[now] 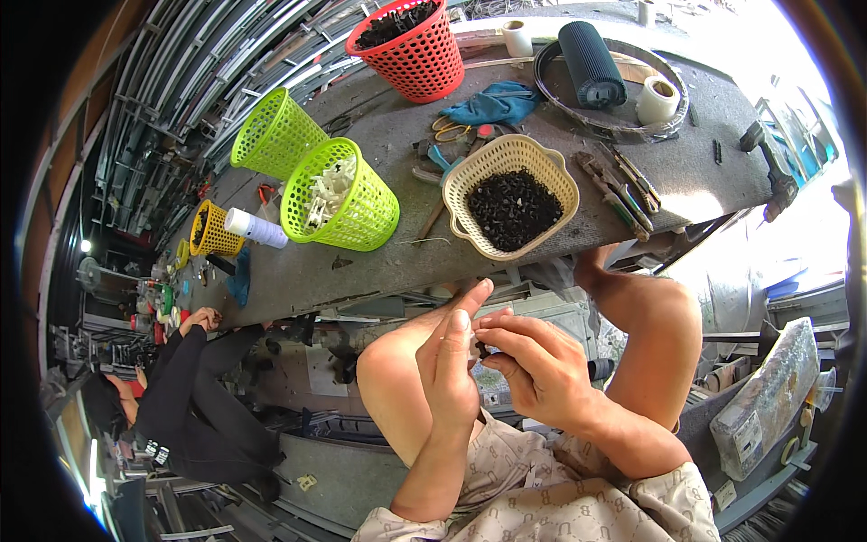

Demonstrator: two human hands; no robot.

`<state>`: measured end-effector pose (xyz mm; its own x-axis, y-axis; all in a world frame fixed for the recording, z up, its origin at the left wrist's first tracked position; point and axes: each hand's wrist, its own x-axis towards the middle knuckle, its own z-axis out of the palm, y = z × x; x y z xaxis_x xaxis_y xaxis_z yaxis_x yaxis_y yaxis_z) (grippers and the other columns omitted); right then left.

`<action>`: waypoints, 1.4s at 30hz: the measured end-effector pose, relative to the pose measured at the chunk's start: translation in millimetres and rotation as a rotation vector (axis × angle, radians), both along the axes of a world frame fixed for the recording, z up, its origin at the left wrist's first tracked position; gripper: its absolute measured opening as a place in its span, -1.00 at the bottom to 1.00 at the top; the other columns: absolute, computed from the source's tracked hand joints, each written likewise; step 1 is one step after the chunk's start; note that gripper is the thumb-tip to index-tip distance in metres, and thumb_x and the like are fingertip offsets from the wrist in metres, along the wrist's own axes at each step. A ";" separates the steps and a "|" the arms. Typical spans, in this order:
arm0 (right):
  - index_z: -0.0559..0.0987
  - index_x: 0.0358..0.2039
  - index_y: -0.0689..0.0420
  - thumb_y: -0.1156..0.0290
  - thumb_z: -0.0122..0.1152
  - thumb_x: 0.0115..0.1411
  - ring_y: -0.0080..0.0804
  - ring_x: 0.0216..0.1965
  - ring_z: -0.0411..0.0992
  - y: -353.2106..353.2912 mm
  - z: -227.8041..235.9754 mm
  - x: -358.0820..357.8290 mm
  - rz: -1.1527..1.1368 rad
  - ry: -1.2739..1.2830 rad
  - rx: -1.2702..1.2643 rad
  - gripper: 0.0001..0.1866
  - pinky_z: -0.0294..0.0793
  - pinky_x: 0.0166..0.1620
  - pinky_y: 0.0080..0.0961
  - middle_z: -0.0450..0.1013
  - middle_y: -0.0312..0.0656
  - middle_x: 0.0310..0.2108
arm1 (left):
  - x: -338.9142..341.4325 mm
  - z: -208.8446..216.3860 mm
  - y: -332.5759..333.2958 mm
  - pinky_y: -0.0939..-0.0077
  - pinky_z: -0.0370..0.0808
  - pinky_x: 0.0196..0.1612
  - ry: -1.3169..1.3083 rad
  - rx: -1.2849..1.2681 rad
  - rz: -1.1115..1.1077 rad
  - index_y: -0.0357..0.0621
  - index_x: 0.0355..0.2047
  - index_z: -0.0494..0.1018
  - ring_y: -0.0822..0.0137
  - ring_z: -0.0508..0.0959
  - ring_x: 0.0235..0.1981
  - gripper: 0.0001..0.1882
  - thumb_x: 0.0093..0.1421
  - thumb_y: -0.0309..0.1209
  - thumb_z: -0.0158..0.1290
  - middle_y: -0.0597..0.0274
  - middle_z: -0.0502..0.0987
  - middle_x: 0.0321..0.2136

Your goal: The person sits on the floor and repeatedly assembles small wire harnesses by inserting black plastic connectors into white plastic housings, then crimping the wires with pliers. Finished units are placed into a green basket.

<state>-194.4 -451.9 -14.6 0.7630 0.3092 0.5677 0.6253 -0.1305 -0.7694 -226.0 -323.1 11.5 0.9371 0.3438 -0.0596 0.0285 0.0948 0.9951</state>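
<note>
Above my lap, my two hands meet in front of the table edge. My right hand (546, 370) is closed, its thumb and fingertips pinching a small black piece (484, 350) whose exact kind is too small to tell. My left hand (449, 375) holds its thumb up against the right fingertips. Its other fingers curl partly behind the right hand, and what they grip is hidden. Beyond the hands, a cream basket (459, 185) on the table contains many small black pieces (513, 210).
Left of the cream basket stand a green basket (366, 212) of white parts and another green basket (271, 135). A red basket (420, 59) is behind. Pliers-like tools (623, 194), a blue cloth (492, 104) and a white bottle (256, 228) lie around. Another person (212, 397) sits at left.
</note>
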 end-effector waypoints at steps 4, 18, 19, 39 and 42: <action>0.68 -0.07 0.21 0.58 0.47 0.08 -0.10 -0.14 0.66 -0.1 1.9 2.2 0.026 0.014 0.010 -0.64 0.68 -0.11 -0.30 0.64 -0.03 -0.12 | 0.0 1.5 -3.0 0.23 0.54 0.20 0.024 -0.039 0.024 -0.57 0.18 0.46 0.06 0.64 0.05 -0.40 0.55 -0.19 -0.29 -0.23 0.59 0.11; 0.66 -0.04 0.23 0.58 0.43 0.15 -0.12 -0.18 0.67 -2.2 -0.3 3.4 0.069 0.061 0.064 -0.67 0.71 -0.17 -0.30 0.63 -0.07 -0.11 | -3.1 -8.1 4.2 0.44 0.44 0.22 0.014 -0.009 -0.020 -0.51 0.20 0.48 0.22 0.56 0.17 -0.42 0.59 -0.18 -0.27 -0.12 0.58 0.17; 0.66 -0.04 0.23 0.58 0.43 0.16 -0.11 -0.18 0.67 -2.1 -0.2 3.3 0.072 0.065 0.067 -0.68 0.71 -0.17 -0.30 0.63 -0.06 -0.11 | -3.2 -8.1 3.9 0.44 0.43 0.24 0.008 -0.023 -0.014 -0.50 0.20 0.49 0.21 0.55 0.18 -0.42 0.59 -0.18 -0.27 -0.12 0.58 0.17; 0.58 -0.02 0.31 0.61 0.46 0.18 -0.57 -0.23 0.53 -18.8 -4.1 24.7 0.537 0.995 0.257 -0.64 0.56 -0.15 -0.54 0.59 -0.21 -0.20 | -7.3 -6.6 0.9 0.26 0.32 0.37 0.133 -0.162 -0.213 -0.34 0.52 0.04 0.09 0.39 0.35 -0.25 0.43 -0.22 -0.10 -0.24 0.22 0.45; 0.56 0.05 0.31 0.60 0.47 0.20 -0.60 -0.09 0.50 -19.9 -11.6 26.9 0.645 1.066 0.348 -0.58 0.54 -0.01 -0.53 0.57 -0.24 -0.11 | -6.3 -7.2 0.5 0.22 0.27 0.41 0.125 -0.199 -0.241 -0.33 0.54 0.00 0.03 0.33 0.40 -0.20 0.39 -0.23 -0.07 -0.25 0.18 0.47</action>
